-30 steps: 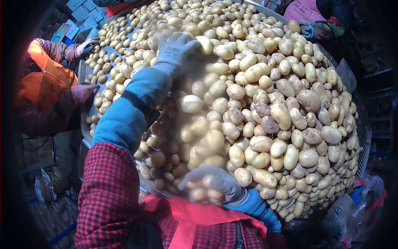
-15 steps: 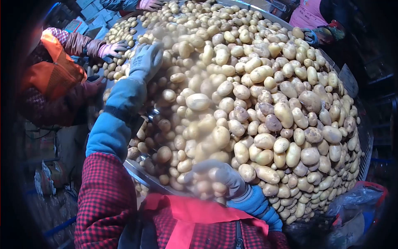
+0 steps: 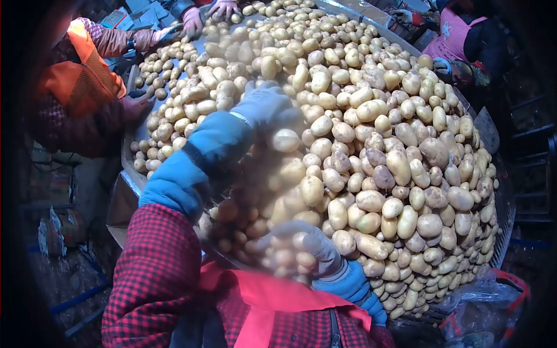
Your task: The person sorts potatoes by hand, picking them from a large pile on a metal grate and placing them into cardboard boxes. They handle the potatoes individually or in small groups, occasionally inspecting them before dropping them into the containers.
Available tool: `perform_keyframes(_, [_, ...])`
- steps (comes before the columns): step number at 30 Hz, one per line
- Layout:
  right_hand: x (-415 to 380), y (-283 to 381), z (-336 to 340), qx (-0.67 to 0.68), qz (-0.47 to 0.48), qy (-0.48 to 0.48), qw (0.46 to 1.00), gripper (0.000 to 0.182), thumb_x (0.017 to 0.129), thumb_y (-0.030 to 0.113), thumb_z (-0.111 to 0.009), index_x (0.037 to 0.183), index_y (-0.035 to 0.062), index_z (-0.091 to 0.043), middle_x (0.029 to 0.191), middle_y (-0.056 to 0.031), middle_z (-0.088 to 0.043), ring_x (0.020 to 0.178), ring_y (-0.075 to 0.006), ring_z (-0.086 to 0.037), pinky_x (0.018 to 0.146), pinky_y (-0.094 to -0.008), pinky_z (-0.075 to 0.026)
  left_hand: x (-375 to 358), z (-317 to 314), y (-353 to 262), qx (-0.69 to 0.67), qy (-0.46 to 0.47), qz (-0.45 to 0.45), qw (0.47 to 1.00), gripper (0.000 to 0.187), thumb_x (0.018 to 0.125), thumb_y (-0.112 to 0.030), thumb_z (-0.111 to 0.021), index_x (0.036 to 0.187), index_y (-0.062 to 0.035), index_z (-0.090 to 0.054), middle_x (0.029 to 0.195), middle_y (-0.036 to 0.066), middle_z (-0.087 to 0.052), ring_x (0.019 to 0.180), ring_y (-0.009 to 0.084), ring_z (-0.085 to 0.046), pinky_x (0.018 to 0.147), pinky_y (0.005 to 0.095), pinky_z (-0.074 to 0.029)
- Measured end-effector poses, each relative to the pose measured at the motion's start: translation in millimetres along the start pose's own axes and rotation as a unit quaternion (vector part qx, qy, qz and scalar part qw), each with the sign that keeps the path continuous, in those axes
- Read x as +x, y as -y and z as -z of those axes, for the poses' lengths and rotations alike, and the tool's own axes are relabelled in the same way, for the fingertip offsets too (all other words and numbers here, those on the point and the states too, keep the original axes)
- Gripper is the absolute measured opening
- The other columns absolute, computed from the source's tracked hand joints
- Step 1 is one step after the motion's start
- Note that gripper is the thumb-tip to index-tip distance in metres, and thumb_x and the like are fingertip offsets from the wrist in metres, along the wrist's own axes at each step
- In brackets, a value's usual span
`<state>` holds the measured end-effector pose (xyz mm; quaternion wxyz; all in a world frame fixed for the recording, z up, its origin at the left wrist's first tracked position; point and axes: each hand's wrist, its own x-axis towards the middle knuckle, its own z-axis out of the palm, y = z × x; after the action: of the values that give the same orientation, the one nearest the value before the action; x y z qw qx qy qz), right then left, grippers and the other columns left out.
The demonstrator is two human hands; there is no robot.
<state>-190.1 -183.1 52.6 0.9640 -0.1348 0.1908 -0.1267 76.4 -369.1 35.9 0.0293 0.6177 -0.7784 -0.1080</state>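
A large heap of potatoes (image 3: 371,200) lies in front of me, pale yellow and of mixed sizes, some with soil on them. My left hand (image 3: 268,107), in a grey glove with a blue sleeve cover, reaches over the middle of the heap, back upward. Its fingers bend down among the potatoes and their tips are hidden. Just below it is a pale oval potato (image 3: 286,140). Close to my body, my right hand (image 3: 316,246), also gloved, curls around several small potatoes (image 3: 287,258). A hazy smear blurs this part of the view.
A metal-edged table (image 3: 126,156) bears the heap. At the left stands a person in an orange vest (image 3: 78,87); other gloved hands (image 3: 192,22) work at the far edge. A person in pink (image 3: 452,35) is at the right. A plastic bag (image 3: 481,301) lies lower right.
My left hand has moved right and nearer to me, over the middle of the heap. More potatoes show at the left side of the table. My right hand stays around the small potatoes.
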Motion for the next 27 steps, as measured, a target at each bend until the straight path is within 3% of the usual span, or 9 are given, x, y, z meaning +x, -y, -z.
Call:
perform_keyframes(5, [4, -5, 8, 0.025, 0.010, 0.039, 0.999, 0.053, 0.100, 0.035, -0.063, 0.143, 0.0080, -0.048, 0.134, -0.0171, -0.059, 0.100, -0.0171, -0.064, 0.066, -0.0243, -0.051, -49, -26, 24, 0.028, -0.123, -0.028, 0.992, 0.030, 0.094, -0.036, -0.064, 0.114, -0.0146, -0.071, 0.119, 0.010, -0.068, 0.128, 0.0338, -0.053, 0.107, 0.0517, -0.039])
perform_keyframes(8, [4, -6, 3, 0.019, 0.019, 0.013, 1.000, 0.055, 0.099, 0.038, -0.062, 0.143, 0.0061, -0.049, 0.130, -0.0171, -0.061, 0.100, -0.0176, -0.065, 0.067, -0.0241, -0.051, -91, -15, 24, -0.052, -0.164, -0.012, 0.985, 0.029, 0.093, -0.030, -0.066, 0.112, -0.0093, -0.070, 0.117, 0.012, -0.068, 0.122, 0.0339, -0.057, 0.103, 0.0467, -0.044])
perform_keyframes(11, [3, -4, 12, -0.021, 0.008, 0.020, 1.000, 0.050, 0.098, 0.035, -0.057, 0.142, 0.0104, -0.051, 0.140, -0.0259, -0.056, 0.132, -0.0435, -0.055, 0.090, -0.0456, -0.060, -135, -19, 52, -0.068, -0.130, 0.097, 0.984, 0.028, 0.092, -0.026, -0.067, 0.111, -0.0062, -0.069, 0.114, 0.014, -0.068, 0.121, 0.0338, -0.057, 0.100, 0.0436, -0.047])
perform_keyframes(13, [8, -8, 14, -0.013, 0.012, 0.027, 0.999, 0.050, 0.098, 0.033, -0.057, 0.141, 0.0088, -0.051, 0.142, -0.0260, -0.054, 0.133, -0.0451, -0.053, 0.090, -0.0469, -0.060, -176, -29, 63, 0.067, -0.176, 0.011, 0.982, 0.031, 0.086, -0.023, -0.072, 0.114, -0.0097, -0.070, 0.127, 0.015, -0.064, 0.128, 0.0377, -0.052, 0.109, 0.0537, -0.038])
perform_keyframes(16, [7, -9, 18, -0.002, 0.017, 0.033, 0.999, 0.050, 0.097, 0.031, -0.057, 0.141, 0.0075, -0.052, 0.145, -0.0263, -0.053, 0.136, -0.0460, -0.051, 0.092, -0.0474, -0.059, -175, -28, 57, 0.070, -0.246, 0.047, 0.966, 0.048, 0.082, -0.024, -0.076, 0.129, -0.0169, -0.066, 0.140, 0.016, -0.057, 0.132, 0.0404, -0.048, 0.111, 0.0562, -0.034])
perform_keyframes(18, [6, -11, 15, -0.021, 0.032, 0.001, 0.999, 0.054, 0.098, 0.038, -0.059, 0.141, 0.0055, -0.053, 0.134, -0.0197, -0.061, 0.109, -0.0265, -0.060, 0.076, -0.0326, -0.054, -152, -20, 49, 0.060, -0.294, 0.068, 0.951, 0.058, 0.081, -0.026, -0.077, 0.137, -0.0202, -0.061, 0.144, 0.017, -0.054, 0.134, 0.0411, -0.047, 0.112, 0.0541, -0.034])
perform_keyframes(20, [5, -14, 9, -0.010, 0.040, -0.009, 0.999, 0.054, 0.100, 0.039, -0.059, 0.141, 0.0046, -0.054, 0.128, -0.0167, -0.065, 0.095, -0.0166, -0.063, 0.068, -0.0250, -0.051, -117, -13, 49, 0.064, -0.283, 0.049, 0.956, 0.063, 0.081, -0.028, -0.077, 0.141, -0.0233, -0.058, 0.146, 0.017, -0.051, 0.136, 0.0415, -0.045, 0.113, 0.0561, -0.033])
perform_keyframes(24, [9, -5, 9, 0.036, 0.031, 0.077, 0.996, 0.046, 0.104, 0.031, -0.056, 0.141, 0.0049, -0.056, 0.130, -0.0180, -0.064, 0.081, -0.0115, -0.051, 0.065, -0.0236, -0.042, -46, -8, 38, 0.119, -0.211, 0.018, 0.970, 0.063, 0.084, -0.042, -0.076, 0.143, -0.0311, -0.055, 0.149, 0.015, -0.047, 0.140, 0.0389, -0.040, 0.111, 0.0678, -0.027])
perform_keyframes(27, [9, -10, 3, 0.043, 0.057, 0.056, 0.996, 0.049, 0.104, 0.033, -0.056, 0.142, 0.0025, -0.055, 0.118, -0.0110, -0.065, 0.077, -0.0079, -0.042, 0.061, -0.0209, -0.034, -16, -14, 44, 0.150, -0.083, 0.002, 0.985, 0.052, 0.088, -0.051, -0.070, 0.134, -0.0278, -0.064, 0.149, 0.009, -0.049, 0.143, 0.0375, -0.038, 0.110, 0.0731, -0.023])
